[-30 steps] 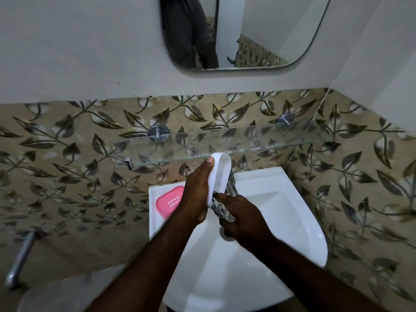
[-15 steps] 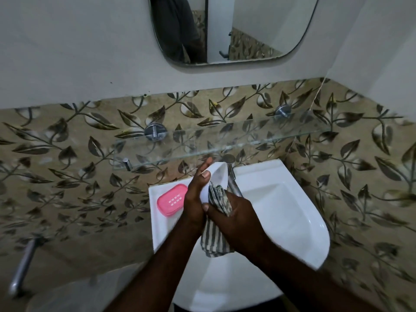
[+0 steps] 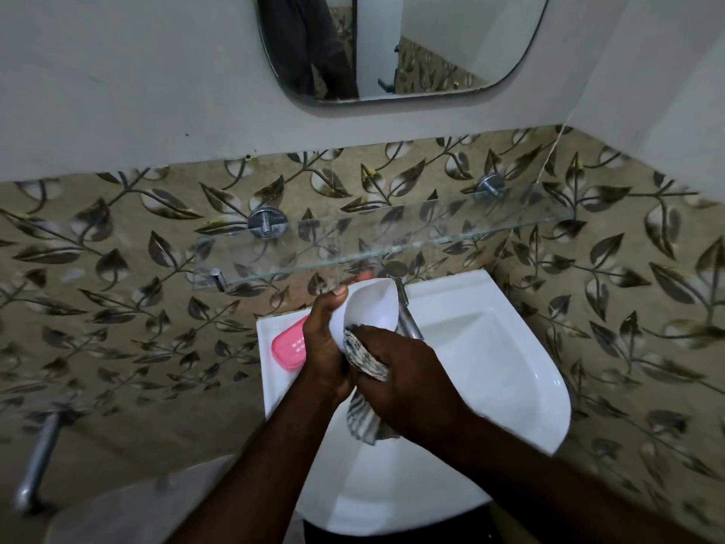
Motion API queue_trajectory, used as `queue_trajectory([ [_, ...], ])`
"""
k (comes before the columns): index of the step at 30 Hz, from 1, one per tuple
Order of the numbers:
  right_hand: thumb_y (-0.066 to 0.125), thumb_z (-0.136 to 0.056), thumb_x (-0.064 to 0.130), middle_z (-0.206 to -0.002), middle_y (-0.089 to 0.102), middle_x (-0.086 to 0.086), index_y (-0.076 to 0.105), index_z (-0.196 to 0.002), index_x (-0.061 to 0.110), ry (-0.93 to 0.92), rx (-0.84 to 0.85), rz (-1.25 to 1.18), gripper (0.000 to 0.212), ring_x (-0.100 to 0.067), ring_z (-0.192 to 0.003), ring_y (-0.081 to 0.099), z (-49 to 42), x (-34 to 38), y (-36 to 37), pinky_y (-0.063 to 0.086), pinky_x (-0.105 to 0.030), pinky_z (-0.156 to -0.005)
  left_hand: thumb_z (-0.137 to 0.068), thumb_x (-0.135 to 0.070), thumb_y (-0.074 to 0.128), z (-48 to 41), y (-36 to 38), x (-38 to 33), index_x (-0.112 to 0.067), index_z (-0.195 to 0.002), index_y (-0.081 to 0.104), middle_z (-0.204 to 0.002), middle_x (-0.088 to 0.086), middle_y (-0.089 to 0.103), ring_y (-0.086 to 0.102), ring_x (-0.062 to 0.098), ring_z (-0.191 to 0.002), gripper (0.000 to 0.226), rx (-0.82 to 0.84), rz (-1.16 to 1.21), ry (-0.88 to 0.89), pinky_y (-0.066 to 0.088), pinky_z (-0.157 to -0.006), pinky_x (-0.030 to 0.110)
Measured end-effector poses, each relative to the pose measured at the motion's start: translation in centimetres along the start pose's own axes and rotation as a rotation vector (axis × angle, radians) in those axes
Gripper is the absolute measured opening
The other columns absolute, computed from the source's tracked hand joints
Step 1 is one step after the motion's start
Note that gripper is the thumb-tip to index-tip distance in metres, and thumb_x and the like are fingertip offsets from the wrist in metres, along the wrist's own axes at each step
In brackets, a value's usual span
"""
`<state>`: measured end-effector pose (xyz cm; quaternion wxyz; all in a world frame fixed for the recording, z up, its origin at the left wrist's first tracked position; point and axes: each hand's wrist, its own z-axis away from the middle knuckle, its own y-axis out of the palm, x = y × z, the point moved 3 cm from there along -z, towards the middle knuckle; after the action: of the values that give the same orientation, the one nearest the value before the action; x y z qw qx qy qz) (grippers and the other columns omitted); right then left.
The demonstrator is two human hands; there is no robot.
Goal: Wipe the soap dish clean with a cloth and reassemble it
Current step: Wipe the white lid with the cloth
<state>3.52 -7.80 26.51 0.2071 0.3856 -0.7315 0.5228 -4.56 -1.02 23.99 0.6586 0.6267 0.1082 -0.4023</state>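
Note:
My left hand point(image 3: 327, 347) grips the white soap dish base point(image 3: 370, 304), holding it tilted on edge over the back of the white basin point(image 3: 510, 367). My right hand point(image 3: 408, 382) grips a bunched grey-and-white striped cloth point(image 3: 363, 357) and presses it into the hollow of the dish. A loose end of the cloth hangs below my right hand. The pink slotted insert of the soap dish point(image 3: 288, 347) lies flat on the basin's back left corner, partly hidden behind my left hand.
A chrome tap point(image 3: 408, 316) stands just right of the dish. A glass shelf point(image 3: 392, 237) on chrome brackets juts out above my hands. A mirror point(image 3: 392, 49) hangs higher up. A chrome bar point(image 3: 37, 461) sits low at left, and a tiled wall closes the right.
My right hand has bunched the cloth tighter and pushed it deeper into the dish hollow. The white dish stays tilted in my left hand. The pink insert has not moved.

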Motion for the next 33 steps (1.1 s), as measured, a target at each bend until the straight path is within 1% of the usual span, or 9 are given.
queue_trajectory([
  [3,0.052,-0.075,0.018,-0.113,0.071,0.000,0.064,-0.117,0.018,-0.055,0.024,0.241,0.044,-0.020,-0.099,0.065,0.4,-1.9,0.1,0.050,-0.025,-0.085,-0.073,-0.032,0.055,0.1,-0.2,-0.1,-0.009,-0.107,0.069,-0.093,0.013,0.073,0.070,0.025,-0.081,0.044,0.013,0.011,-0.009,0.054,-0.080,0.036],
  [6,0.046,-0.072,0.026,-0.116,0.071,0.003,0.068,-0.115,0.022,-0.070,-0.001,0.445,0.049,-0.010,-0.100,0.056,0.2,-4.0,-0.8,0.040,-0.016,-0.081,-0.076,-0.036,0.050,0.2,-0.4,0.2,-0.006,-0.108,0.069,-0.099,0.015,0.071,0.068,0.028,-0.090,0.048,0.001,0.067,-0.043,0.053,-0.084,0.036],
  [9,0.046,-0.074,0.022,-0.104,0.072,-0.002,0.071,-0.105,0.015,-0.047,-0.055,0.363,0.040,-0.013,-0.096,0.056,-0.1,-3.2,-0.9,0.040,-0.016,-0.079,-0.082,-0.035,0.045,0.4,-0.3,0.4,-0.009,-0.092,0.077,-0.092,0.012,0.074,0.071,0.025,-0.083,0.043,0.021,0.061,-0.039,0.057,-0.078,0.032],
  [13,0.057,-0.081,0.013,-0.102,0.070,-0.005,0.069,-0.102,0.011,-0.085,0.002,0.092,0.024,-0.014,-0.098,0.060,-0.1,-0.2,-0.1,0.042,-0.015,-0.084,-0.080,-0.035,0.047,0.5,0.3,-0.3,-0.008,-0.104,0.071,-0.093,0.013,0.074,0.071,0.024,-0.080,0.043,0.017,0.037,0.017,0.056,-0.080,0.035],
  [18,0.055,-0.072,0.020,-0.129,0.061,0.010,0.059,-0.120,0.034,-0.076,0.112,0.326,0.050,-0.020,-0.104,0.062,-0.7,-3.5,-1.3,0.052,-0.030,-0.080,-0.072,-0.037,0.056,0.4,0.1,-0.9,-0.007,-0.099,0.073,-0.092,0.013,0.073,0.068,0.026,-0.084,0.044,0.052,0.093,-0.014,0.057,-0.074,0.031],
  [22,0.051,-0.075,0.025,-0.115,0.067,0.007,0.067,-0.111,0.028,-0.017,-0.026,0.250,0.039,-0.017,-0.102,0.063,-0.8,-3.7,-1.3,0.052,-0.027,-0.081,-0.048,-0.038,0.081,0.3,0.1,-0.2,-0.006,-0.102,0.073,-0.095,0.014,0.073,0.069,0.027,-0.086,0.064,0.076,0.102,-0.006,0.056,-0.078,0.031],
  [25,0.060,-0.079,0.014,-0.106,0.070,-0.001,0.072,-0.106,0.016,-0.042,-0.073,0.042,0.029,-0.011,-0.101,0.062,-0.4,-1.1,-0.1,0.043,-0.011,-0.089,-0.053,-0.032,0.074,0.2,0.3,-0.2,-0.006,-0.109,0.070,-0.094,0.015,0.072,0.070,0.025,-0.079,0.062,0.044,0.085,0.025,0.059,-0.072,0.029],
  [28,0.063,-0.075,0.010,-0.113,0.067,0.001,0.067,-0.113,0.020,-0.159,-0.001,0.170,0.040,-0.009,-0.105,0.059,-0.1,-1.2,-0.2,0.043,-0.014,-0.089,-0.070,-0.032,0.057,0.3,0.5,-0.5,-0.007,-0.105,0.070,-0.091,0.015,0.071,0.069,0.025,-0.075,0.045,0.058,0.083,0.005,0.058,-0.068,0.028],
  [33,0.055,-0.077,0.026,-0.126,0.058,0.017,0.046,-0.124,0.042,-0.091,0.089,0.454,0.050,-0.013,-0.106,0.060,-0.6,-6.0,-2.3,0.050,-0.023,-0.073,-0.057,-0.036,0.074,0.1,0.4,-0.6,-0.005,-0.105,0.069,-0.099,0.014,0.069,0.064,0.028,-0.090,0.057,0.107,0.055,-0.071,0.053,-0.080,0.033],
])
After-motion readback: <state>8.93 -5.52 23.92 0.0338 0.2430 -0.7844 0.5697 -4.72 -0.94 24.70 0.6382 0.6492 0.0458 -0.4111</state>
